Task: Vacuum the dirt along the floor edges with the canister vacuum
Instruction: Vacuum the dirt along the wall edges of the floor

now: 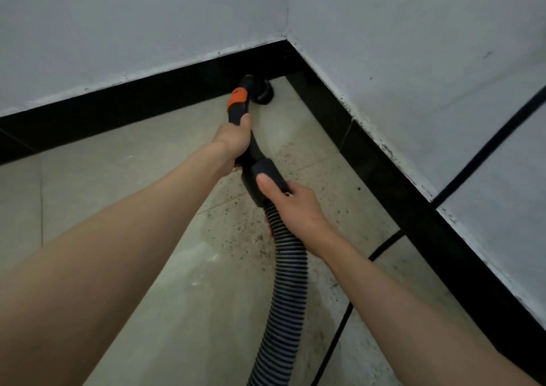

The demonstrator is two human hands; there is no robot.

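Two hands: both grasp the vacuum's wand assembly, one ahead of the other.
Left hand [235,142]: fingers wrapped round the black handle [240,111] just behind its orange collar [237,97], arm stretched toward the corner.
Right hand [291,205]: grips the black cuff [264,179] where the hose joins the handle, thumb laid along the top of the cuff, fingers curled beneath.
Nozzle [261,90]: small round black head at the far end of the handle, down on the floor just beside the black skirting [147,105], near the room corner.
Hose [288,297]: ribbed, grey and black, running from the cuff down and out of the bottom edge of the view.
Canister: out of sight.
Dirt [251,235]: dark specks scattered over the pale floor tiles [147,267] beneath the hose and along the right-hand skirting.
Cord [339,332]: thin black cable lying on the tiles to the right of the hose.
Walls [118,31]: pale, scuffed, meeting at the corner above the nozzle.
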